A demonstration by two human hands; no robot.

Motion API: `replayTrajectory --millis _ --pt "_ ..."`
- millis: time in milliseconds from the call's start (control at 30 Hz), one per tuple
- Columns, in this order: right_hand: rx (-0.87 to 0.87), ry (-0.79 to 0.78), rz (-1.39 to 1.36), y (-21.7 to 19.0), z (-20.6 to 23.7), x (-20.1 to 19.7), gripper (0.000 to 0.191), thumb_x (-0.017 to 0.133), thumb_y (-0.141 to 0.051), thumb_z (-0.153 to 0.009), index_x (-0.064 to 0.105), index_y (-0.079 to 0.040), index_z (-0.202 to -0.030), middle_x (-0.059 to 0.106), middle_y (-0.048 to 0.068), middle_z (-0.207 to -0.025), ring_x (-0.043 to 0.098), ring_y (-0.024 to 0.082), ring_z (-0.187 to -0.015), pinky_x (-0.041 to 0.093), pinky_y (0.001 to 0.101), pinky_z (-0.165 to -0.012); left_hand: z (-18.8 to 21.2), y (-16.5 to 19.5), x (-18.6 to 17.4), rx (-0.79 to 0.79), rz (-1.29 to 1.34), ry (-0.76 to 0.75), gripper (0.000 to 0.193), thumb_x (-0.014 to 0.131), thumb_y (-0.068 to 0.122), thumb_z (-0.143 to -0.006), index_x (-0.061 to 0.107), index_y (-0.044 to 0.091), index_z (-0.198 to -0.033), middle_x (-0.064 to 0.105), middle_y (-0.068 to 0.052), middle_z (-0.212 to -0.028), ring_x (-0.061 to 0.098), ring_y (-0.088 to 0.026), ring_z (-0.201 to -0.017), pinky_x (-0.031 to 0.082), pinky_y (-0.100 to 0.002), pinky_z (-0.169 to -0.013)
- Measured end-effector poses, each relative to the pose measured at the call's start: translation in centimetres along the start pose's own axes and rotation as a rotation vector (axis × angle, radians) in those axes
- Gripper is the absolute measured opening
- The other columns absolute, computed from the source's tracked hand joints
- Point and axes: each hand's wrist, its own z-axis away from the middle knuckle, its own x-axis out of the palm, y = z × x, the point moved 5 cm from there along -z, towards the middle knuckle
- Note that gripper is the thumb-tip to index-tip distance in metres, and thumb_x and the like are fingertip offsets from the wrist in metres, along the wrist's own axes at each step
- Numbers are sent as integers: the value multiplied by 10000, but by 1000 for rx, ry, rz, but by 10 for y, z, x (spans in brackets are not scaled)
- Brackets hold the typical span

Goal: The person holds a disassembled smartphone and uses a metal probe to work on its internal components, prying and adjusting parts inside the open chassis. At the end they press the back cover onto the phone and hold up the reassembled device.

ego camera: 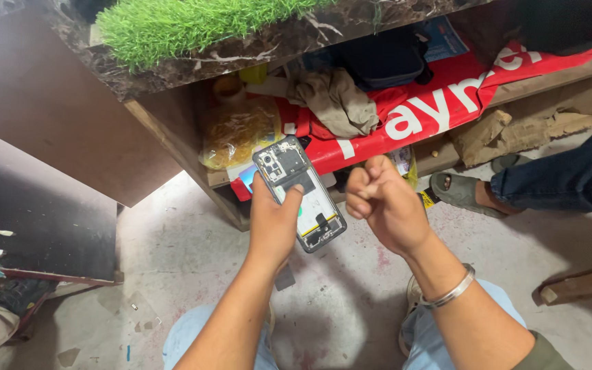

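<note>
The left hand (273,223) grips an opened smartphone (300,194) (back cover off) in front of the wooden shelf (173,140), while the right hand (385,203), clenched empty, hovers just beside the phone.

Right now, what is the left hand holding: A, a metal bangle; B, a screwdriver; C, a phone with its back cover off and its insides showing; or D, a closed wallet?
C: the left hand grips an opened phone with its camera module and inner parts exposed, while the right hand is a closed fist beside it, apart from the phone.
</note>
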Motion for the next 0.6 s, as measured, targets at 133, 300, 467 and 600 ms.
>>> replayTrajectory --millis 133,300,467,600 --pt "-64 87 95 -5 -6 -13 183 541 -55 -1004 387 -131 -1067 454 35 -788 450 131 -664 398 286 -622 1 2 2 5 185 -46 473 569 13 -917 451 38 -1374 635 -69 -1210 640 -133 -1072 540 -308 -943" --pt "-275 202 781 -11 -6 -7 336 685 10 -935 470 -63 -1183 574 104 -1001 580 160 -914 500 321 -840 4 3 8 -13 203 -102 463 551 2 -912 439 34 -1359 647 -89 -1204 660 -159 -1071 558 -323 -931" --pt "-392 111 788 -13 5 17 391 704 26 -930 493 -24 -1256 648 72 -1236 655 124 -1111 554 294 -972 7 4 11 46 48 -135 441 558 -16 -930 433 27 -1351 648 -93 -1218 653 -146 -1100 552 -314 -947" --pt "-288 206 894 -8 5 20 350 704 22 -917 529 -4 -1219 719 82 -1038 673 112 -949 559 265 -820 10 2 14 28 36 -128 460 552 -28 -914 418 32 -1350 654 -91 -1199 666 -144 -1079 558 -316 -926"
